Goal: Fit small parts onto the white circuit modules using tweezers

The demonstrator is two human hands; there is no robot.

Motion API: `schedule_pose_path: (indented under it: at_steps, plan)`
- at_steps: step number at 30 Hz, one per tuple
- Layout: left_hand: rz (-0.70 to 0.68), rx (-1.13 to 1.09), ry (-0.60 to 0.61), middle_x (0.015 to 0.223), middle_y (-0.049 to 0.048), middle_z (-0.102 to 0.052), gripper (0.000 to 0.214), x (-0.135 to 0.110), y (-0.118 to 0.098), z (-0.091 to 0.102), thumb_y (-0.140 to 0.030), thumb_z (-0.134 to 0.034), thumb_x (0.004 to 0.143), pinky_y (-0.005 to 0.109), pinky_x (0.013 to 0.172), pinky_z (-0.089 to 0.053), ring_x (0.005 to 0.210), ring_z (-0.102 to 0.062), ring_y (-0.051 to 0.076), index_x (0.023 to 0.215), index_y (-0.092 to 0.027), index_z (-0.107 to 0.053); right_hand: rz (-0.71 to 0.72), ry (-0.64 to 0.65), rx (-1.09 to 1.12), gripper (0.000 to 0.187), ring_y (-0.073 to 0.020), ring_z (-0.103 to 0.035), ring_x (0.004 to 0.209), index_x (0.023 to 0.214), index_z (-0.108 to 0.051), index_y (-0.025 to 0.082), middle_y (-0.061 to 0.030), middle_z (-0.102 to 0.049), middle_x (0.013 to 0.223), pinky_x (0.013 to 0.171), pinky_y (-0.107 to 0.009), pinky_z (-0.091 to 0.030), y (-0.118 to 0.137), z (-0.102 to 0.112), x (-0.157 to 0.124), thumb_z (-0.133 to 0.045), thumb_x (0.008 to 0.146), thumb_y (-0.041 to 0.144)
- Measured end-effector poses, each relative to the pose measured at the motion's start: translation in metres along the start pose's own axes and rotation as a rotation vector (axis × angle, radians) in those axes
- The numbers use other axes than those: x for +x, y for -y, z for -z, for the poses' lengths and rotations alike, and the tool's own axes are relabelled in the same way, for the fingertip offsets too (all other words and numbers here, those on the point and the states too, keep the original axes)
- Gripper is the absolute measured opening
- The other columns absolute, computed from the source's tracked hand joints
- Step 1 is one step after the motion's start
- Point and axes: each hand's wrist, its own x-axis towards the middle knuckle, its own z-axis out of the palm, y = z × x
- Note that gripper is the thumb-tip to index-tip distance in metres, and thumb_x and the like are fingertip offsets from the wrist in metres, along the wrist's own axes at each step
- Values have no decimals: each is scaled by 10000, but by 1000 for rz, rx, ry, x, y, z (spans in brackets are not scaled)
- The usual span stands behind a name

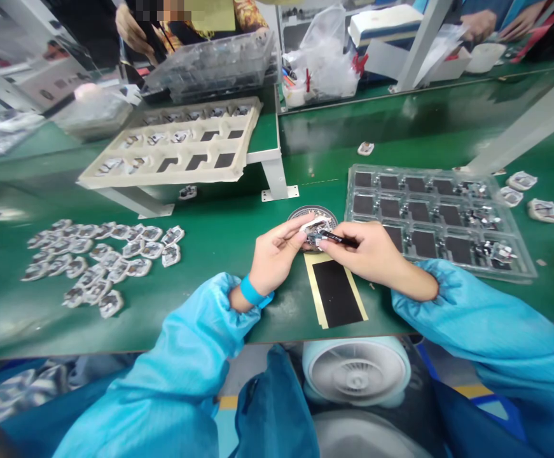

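My left hand [277, 251] pinches a small white circuit part [315, 227] over the green bench. My right hand [374, 253] grips a thin black tool [341, 240] whose tip rests against that part. Both hands hover just above a round dark disc [305, 213] and a black pad with yellow border [336, 291]. Both arms wear blue sleeves.
A clear tray [441, 219] with black pads and several parts lies to the right. Several white parts [100, 257] are spread on the left. A beige tray [176, 146] sits on a raised shelf behind. Another person's hand [131, 28] works at the far side. A white fan [355, 372] sits below the bench edge.
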Motion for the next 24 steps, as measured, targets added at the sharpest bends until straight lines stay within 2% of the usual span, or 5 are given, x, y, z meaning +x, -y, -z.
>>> schedule_pose_path:
  at_steps: [11, 13, 18, 22, 24]
  plan:
    - [-79, 105, -80, 1221, 99, -760, 353, -1, 5, 3, -397, -728, 928, 304, 806, -638, 839, -747, 172, 1226, -211, -765, -83, 251, 136, 405, -82, -336, 537, 594, -465, 195, 60, -382, 563, 487, -244, -253, 5, 10, 2, -710, 858, 378]
    - [-102, 85, -83, 1222, 100, -760, 359, 0, 6, 5, -398, -733, 925, 288, 790, -640, 826, -747, 163, 1231, -212, -762, -51, 226, 129, 396, -80, -339, 534, 598, -464, 194, 61, -376, 563, 485, -239, -252, 5, 10, 1, -708, 861, 361]
    - [-152, 36, -55, 1194, 94, -771, 339, 1, 7, 3, -379, -749, 915, 267, 770, -651, 832, -762, 165, 1211, -215, -773, 48, 11, 56, 317, -82, -380, 548, 641, -555, 173, 41, -458, 583, 499, -235, -291, 2, 6, 1, -697, 867, 344]
    - [-183, 52, -35, 1178, 69, -779, 288, -1, 5, 0, -322, -730, 934, 257, 780, -649, 844, -768, 158, 1207, -239, -776, 45, 8, 36, 316, -83, -401, 557, 662, -576, 166, 34, -486, 596, 510, -231, -316, -1, 2, 0, -687, 884, 362]
    - [-205, 95, -24, 1200, 67, -772, 281, -2, 5, 1, -313, -710, 949, 271, 823, -647, 939, -770, 183, 1214, -242, -773, 42, 13, 21, 329, -81, -392, 557, 651, -554, 168, 41, -466, 590, 512, -230, -312, -3, 0, -1, -683, 887, 359]
